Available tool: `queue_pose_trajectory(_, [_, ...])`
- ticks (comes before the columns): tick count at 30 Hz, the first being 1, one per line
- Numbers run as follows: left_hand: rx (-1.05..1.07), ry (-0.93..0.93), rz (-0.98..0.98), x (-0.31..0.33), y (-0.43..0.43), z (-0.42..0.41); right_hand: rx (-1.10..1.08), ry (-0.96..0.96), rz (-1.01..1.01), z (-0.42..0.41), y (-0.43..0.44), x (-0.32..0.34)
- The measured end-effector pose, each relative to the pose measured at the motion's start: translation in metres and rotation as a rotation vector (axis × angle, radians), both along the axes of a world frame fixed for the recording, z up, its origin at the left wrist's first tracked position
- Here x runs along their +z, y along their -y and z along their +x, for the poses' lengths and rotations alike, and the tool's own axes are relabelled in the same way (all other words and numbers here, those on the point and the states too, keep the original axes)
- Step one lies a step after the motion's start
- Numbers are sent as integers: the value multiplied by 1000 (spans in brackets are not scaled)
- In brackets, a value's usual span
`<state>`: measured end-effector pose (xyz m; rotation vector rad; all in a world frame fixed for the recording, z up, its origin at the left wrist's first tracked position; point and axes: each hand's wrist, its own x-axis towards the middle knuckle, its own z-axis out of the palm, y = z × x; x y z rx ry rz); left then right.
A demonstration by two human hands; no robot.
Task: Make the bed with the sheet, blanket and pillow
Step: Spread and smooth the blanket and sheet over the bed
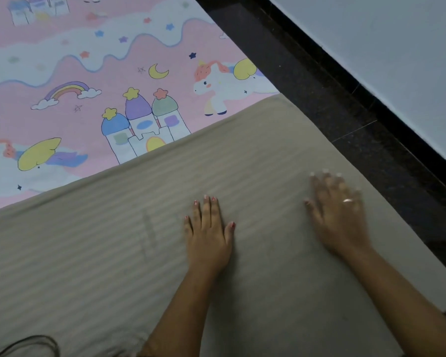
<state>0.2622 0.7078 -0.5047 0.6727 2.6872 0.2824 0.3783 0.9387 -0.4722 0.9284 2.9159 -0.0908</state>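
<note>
Blanket point(93, 256), beige, faintly striped: lies spread over the near part of the pink unicorn sheet point(70, 55), far edge running slantwise across it. Your left hand point(209, 235) and right hand point(339, 210) both press flat on it, fingers point(207, 210) straight, gripping nothing. Looks soft, light, limp; likely slides easily over the sheet. To pull it, pinch the far edge or the corner near the dark floor point(345, 99).
</note>
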Motion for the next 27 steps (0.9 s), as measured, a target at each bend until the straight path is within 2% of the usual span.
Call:
queue_pose_trajectory(3, [-20, 34, 22, 2, 1, 13, 200, 49, -62, 21, 52, -9])
queue_pose_trajectory(5, [-42, 41, 22, 4, 3, 19, 188, 89, -93, 42, 59, -17])
queue_pose_trajectory(10, [-102, 43, 18, 8, 10, 35, -146, 87, -26, 87, 3, -13])
queue_pose_trajectory(14, [-143, 82, 8, 12, 14, 51, -616, 84, -166, 111, -39, 7])
queue_pose_trajectory(16, [-158, 70, -38, 12, 15, 60, -693, 41, -185, 116, -35, 14])
queue_pose_trajectory(19, [-148, 4, -42, 10, 12, 66, -349, 0, -56, 113, 6, 11])
queue_pose_trajectory(23, [-161, 25, -11, 11, 13, 68, 47, 116, -94, 112, 63, -5])
queue_pose_trajectory(25, [-178, 60, -4, 9, 14, 69, 65, 127, -94, 113, 59, -7])
queue_pose_trajectory(27, [-163, 24, 26, 8, 15, 70, -17, 122, -76, 117, 41, -6])
